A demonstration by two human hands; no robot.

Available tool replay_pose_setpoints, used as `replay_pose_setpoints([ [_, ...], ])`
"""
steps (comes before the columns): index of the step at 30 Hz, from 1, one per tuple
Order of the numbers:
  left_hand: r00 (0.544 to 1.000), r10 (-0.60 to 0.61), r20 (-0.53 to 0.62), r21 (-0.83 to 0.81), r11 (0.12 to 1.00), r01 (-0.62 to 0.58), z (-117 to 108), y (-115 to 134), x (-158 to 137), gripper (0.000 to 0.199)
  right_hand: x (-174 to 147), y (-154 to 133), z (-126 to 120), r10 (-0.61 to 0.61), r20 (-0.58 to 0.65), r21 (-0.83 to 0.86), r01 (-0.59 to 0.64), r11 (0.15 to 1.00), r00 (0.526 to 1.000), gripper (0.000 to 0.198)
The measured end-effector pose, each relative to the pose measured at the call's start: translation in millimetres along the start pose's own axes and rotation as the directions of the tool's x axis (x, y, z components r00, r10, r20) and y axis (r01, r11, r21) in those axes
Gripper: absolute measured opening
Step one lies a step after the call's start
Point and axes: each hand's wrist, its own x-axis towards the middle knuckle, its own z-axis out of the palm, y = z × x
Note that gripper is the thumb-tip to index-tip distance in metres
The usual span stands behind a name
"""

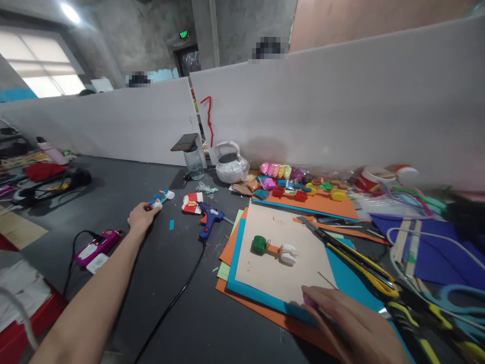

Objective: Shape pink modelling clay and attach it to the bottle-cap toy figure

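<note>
My left hand point(142, 218) reaches out over the dark table, its fingers closed on a small white-and-blue clay model point(156, 204). Low on the right, my right hand point(354, 321) pinches a small purple piece point(309, 301); a thin stick point(326, 279) shows just beyond the fingers, and whether it is held I cannot tell. Between the hands, a beige sheet point(265, 222) on stacked coloured boards carries a small model with a green wheel-like lump point(259, 244) at one end and a white one point(288, 254) at the other.
A blue glue gun point(209, 221) trails its black cord across the table. A purple power strip point(99, 247) lies left. Behind are a glass jar point(194, 163), a white pot-like basket point(232, 168) and bagged clay point(275, 170). Yellow-black cutters point(361, 265) and blue scissors point(454, 308) lie right.
</note>
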Motion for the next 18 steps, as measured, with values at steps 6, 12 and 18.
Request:
replay_pose_setpoints([
  [6, 0.971, 0.227, -0.078, -0.135, 0.962, -0.236, -7.9, 28.3, -23.5, 0.033, 0.5, -3.5, 0.2, 0.038, 0.006, 0.044, -0.038, 0.998, 0.999, 0.02],
  [12, 0.768, 0.632, -0.102, -0.301, 0.716, -0.629, 3.7, 117.6, -81.4, 0.033, 4.2, -12.9, 1.4, 0.062, 0.012, 0.052, -0.063, 0.997, 0.998, 0.019],
  [18, 0.469, 0.883, 0.019, -0.406, 0.436, -0.803, 50.8, 211.2, -144.5, 0.028, 4.9, -18.5, -1.9, 0.092, -0.011, 0.018, -0.091, 0.996, 0.996, 0.024],
])
